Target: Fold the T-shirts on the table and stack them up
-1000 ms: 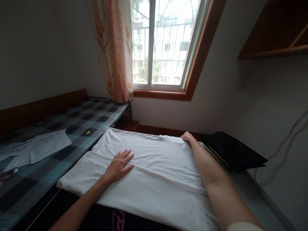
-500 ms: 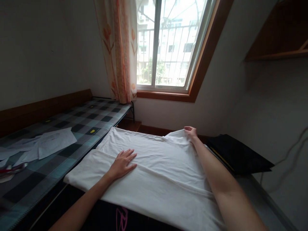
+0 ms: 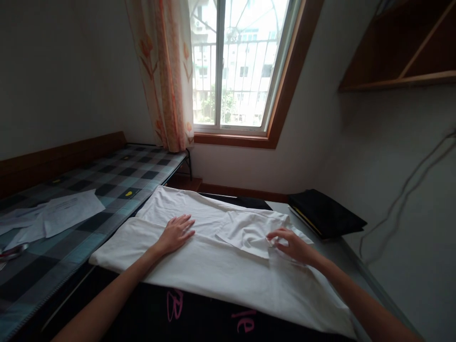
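White garment (image 3: 213,266), spread over a dark surface with pink lettering (image 3: 199,313), has its far corner pinched in the fingers of the right hand (image 3: 290,244) and laid across the middle. Left hand (image 3: 174,233) presses flat, fingers spread. Black folded cloth (image 3: 326,213) lies beside; papers (image 3: 60,213) rest on the checkered bed (image 3: 117,178).

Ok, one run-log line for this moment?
left hand: flat on white cloth | right hand: pinching folded-over corner | black folded item: right of the cloth | papers: on checked bed
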The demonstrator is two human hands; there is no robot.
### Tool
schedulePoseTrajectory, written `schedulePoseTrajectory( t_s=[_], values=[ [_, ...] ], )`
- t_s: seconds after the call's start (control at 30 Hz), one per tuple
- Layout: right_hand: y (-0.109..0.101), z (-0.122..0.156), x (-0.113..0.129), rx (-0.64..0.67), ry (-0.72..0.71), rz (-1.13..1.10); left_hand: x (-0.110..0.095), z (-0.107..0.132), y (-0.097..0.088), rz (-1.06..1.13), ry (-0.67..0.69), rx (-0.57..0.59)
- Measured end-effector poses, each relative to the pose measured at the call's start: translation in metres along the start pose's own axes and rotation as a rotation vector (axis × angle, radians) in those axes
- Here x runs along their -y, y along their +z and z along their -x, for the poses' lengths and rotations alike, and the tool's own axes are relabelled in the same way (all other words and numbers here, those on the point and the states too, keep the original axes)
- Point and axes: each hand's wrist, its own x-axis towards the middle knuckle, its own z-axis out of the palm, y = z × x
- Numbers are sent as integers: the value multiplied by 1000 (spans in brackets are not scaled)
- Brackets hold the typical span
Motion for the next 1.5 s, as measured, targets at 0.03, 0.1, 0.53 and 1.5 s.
schedulePoseTrajectory(
  t_s=[0.03, 0.1, 0.53, 1.5],
  values=[
    [0, 3, -4, -62, 37, 2, -2, -5, 0, 17, -30, -20],
    [-1, 6, -12, -179, 153, 21, -10, -20, -1, 72, -85, -60],
    [6, -38, -47, -490, 465, -295, -103, -152, 43, 1114, -514, 55],
    [12, -115, -122, -929, 537, -224, -86, -230, 95, 715, -141, -295]
  ],
)
